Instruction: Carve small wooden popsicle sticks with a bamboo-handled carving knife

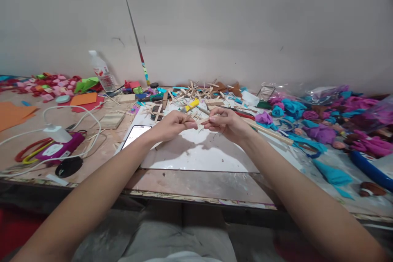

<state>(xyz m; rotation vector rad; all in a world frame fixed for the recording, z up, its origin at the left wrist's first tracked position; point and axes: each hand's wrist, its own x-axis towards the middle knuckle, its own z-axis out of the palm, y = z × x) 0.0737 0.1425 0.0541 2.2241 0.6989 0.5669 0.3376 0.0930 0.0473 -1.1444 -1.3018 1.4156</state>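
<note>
Nearest: your two bare forearms (106, 180), reaching in over your grey-clad lap (184, 233).

Item: one small sliver of pale wood (204, 121), raised over the white board (202, 159), between your hands. Handling, by judgement: very light, stiff, dry, apt to snap or splinter; take it by the edges, near an end, with a gentle pinch.

Right hand (225, 123): fingers pinching the sliver.

Left hand (176, 125): fingers pressed together just beside it; you cannot tell whether they grip anything.

Close by: yellow-handled tool (192, 105), behind your left hand; long wooden strip (273, 133), slanting away beyond your right; lit phone (136, 136), by your left wrist.

Farther: loose heap of thin sticks (202, 90), behind the board.

Outer counter (199, 186): purple power unit (61, 147) and clear bottle (102, 71), left; blue, purple and magenta crumpled paper (321, 133), right.
</note>
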